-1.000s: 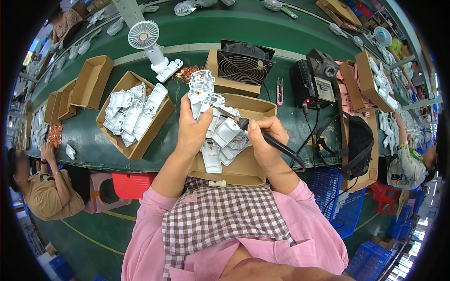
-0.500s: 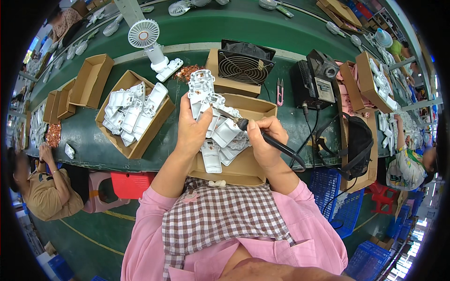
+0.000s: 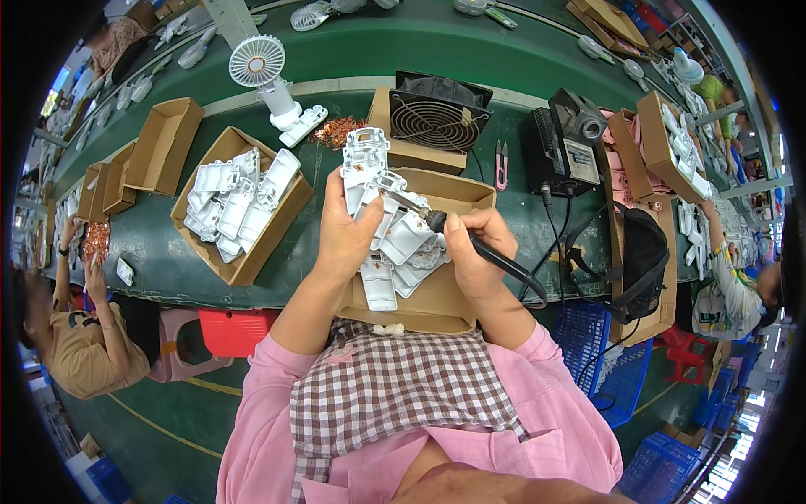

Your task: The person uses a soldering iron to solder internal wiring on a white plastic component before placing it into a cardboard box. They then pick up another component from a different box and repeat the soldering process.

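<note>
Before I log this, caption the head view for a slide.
Left hand holding a white casing, right hand a soldering iron, above a cardboard box.

casings (image 3: 379,281) in tray (image 3: 452,304) | carton (image 3: 281,231) left of tray | fan (image 3: 440,118) behind tray

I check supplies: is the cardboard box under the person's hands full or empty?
Partly filled: white parts lie piled in the box, leaving some bottom bare.

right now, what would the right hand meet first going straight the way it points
The right hand, soldering iron leading, would probably meet the white casing in the left hand; depth unclear.
</note>
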A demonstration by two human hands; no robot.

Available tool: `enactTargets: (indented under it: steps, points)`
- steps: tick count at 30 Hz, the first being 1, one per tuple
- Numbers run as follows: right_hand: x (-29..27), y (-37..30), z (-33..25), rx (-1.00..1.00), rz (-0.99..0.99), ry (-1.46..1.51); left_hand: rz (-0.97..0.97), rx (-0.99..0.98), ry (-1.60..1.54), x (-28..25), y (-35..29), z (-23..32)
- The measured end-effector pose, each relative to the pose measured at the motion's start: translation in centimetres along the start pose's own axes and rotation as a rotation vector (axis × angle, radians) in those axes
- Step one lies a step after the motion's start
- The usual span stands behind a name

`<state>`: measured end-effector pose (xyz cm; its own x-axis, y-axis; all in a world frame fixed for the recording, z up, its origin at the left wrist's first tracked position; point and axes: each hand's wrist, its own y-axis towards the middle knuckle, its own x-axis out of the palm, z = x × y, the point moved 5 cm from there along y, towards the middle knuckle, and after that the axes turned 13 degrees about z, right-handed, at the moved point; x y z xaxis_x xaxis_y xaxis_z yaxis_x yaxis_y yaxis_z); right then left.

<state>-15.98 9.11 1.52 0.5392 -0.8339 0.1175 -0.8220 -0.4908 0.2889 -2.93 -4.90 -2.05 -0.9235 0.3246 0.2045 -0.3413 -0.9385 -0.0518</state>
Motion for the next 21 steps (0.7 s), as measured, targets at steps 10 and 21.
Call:
enactTargets:
  steps: [10, 21]
  points:
    - [0.2, 0.0, -0.2, 0.022, -0.016, -0.005, -0.012, -0.001, -0.007, 0.1, -0.1, 0.2]
    - [-0.9, 0.0, -0.1, -0.175, 0.058, 0.073, -0.087, -0.02, -0.01, 0.7, -0.6, 1.0]
